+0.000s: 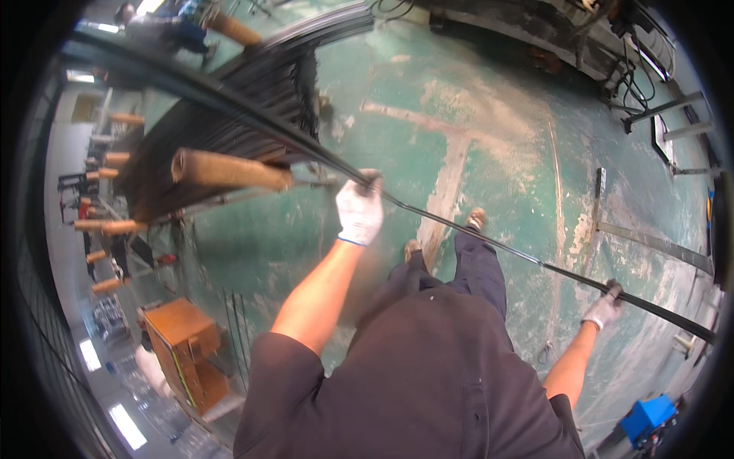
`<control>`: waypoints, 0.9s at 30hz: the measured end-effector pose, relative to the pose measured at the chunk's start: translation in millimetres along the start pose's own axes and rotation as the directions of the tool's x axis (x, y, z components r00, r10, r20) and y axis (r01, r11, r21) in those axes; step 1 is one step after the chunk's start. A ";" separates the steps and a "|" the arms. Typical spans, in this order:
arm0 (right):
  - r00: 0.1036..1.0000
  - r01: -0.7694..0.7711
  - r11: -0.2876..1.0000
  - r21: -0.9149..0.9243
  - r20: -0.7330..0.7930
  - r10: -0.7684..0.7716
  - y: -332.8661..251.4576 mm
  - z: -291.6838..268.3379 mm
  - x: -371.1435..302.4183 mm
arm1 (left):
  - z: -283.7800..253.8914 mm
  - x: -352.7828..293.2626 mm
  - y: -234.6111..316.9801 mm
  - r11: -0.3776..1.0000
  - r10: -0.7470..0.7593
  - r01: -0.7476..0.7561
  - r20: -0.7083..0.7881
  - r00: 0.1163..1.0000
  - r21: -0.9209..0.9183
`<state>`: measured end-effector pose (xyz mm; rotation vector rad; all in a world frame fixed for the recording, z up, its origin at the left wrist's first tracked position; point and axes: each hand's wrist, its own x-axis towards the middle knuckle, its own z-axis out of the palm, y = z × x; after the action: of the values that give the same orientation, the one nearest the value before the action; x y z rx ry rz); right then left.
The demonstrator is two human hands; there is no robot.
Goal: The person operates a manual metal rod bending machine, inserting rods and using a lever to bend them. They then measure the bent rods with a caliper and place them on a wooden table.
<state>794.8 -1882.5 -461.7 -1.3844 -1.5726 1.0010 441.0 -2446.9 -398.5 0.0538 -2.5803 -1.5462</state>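
Note:
A long, thin black bar (489, 242) runs slantwise across my body, from the upper left down to the lower right. My left hand (359, 210), in a white glove, is closed around it left of the middle. Further along, near the right end, my gloved right hand (604, 308) also grips the bar, its fingertips darkened. The bar passes above the floor, in front of my legs. Beyond my left hand lies a big stack of similar long black bars (294, 88), partly hidden behind the held one and blurred.
A brown padded post (229, 170) of the rack sticks out beside the stack. A wooden cabinet (180, 329) stands at lower left, a blue box (648, 417) at lower right. Machinery (520, 38) lines the far side; a metal frame (650, 243) is at right. Another person (164, 32) is far left.

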 end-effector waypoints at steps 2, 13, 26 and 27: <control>0.995 0.047 0.973 -0.227 0.092 -0.027 -26.6 1.4 -52.5 | -54.0 -24.3 -35.8 0.983 -0.145 0.147 -0.024 0.989 0.110; 0.772 0.149 0.989 0.004 0.624 -0.119 -26.3 127.7 -225.5 | -304.8 -146.2 -126.6 0.948 -0.319 0.286 -0.456 0.831 -0.142; 0.724 -0.088 0.966 0.244 0.682 -0.106 -7.4 159.3 -504.4 | -531.8 -201.5 -333.8 0.952 -0.304 0.225 -0.567 0.766 -0.206; 0.727 -0.005 0.995 0.099 0.683 -0.064 1.5 157.3 -516.8 | -543.6 -198.5 -336.3 0.905 -0.426 0.327 -0.541 0.726 -0.273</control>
<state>693.0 -2405.1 -553.6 -0.9454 -2.0248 1.6788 696.7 -3062.4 -460.5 0.9495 -2.0065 -1.5202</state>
